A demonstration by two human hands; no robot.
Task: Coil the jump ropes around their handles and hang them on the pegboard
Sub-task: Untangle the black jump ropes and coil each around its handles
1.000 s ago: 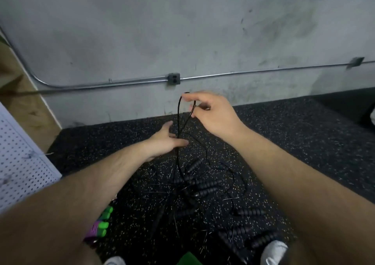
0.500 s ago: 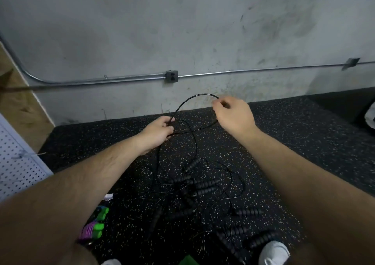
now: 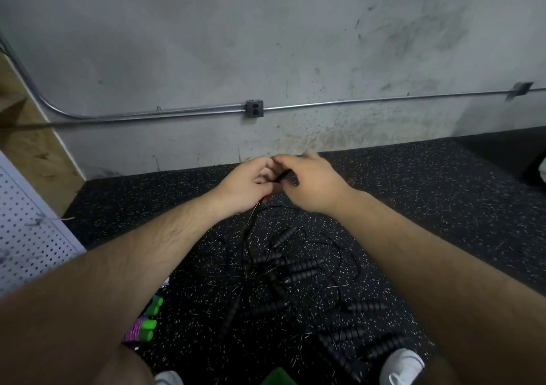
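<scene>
Surface under inspection is a black rubber floor (image 3: 428, 213) flecked with white, meeting a stained grey concrete wall (image 3: 206, 45) at 12 o'clock. A metal conduit (image 3: 369, 104) runs low along that wall through an outlet box (image 3: 254, 109) and bends upward at 10 o'clock. At 9 o'clock stands a white pegboard (image 3: 26, 237), with a wooden panel (image 3: 29, 148) beyond it against the wall. Both forearms reach forward and the hands meet at centre, near the foot of the wall. The left hand (image 3: 245, 187) has its fingers curled round a black cord (image 3: 251, 225), which drops from the heel of the hand toward 6 o'clock into the pile of jump ropes (image 3: 295, 269), a tangle of black ribbed handles and thin cords lying on the floor between the forearms. The right hand (image 3: 313, 184) touches the left, back to the camera; its fingers are blurred, and whether they grip the cord cannot be told. Further black handles lie at 5 o'clock, just beside a white shoe (image 3: 401, 364). Green-and-purple handles (image 3: 144, 325) lie at 7 o'clock, partly hidden by the left forearm. Loose loops of cord ring the pile. Bare floor runs from 2 to 4 o'clock, out to a darker mass at the right edge, not identifiable.
</scene>
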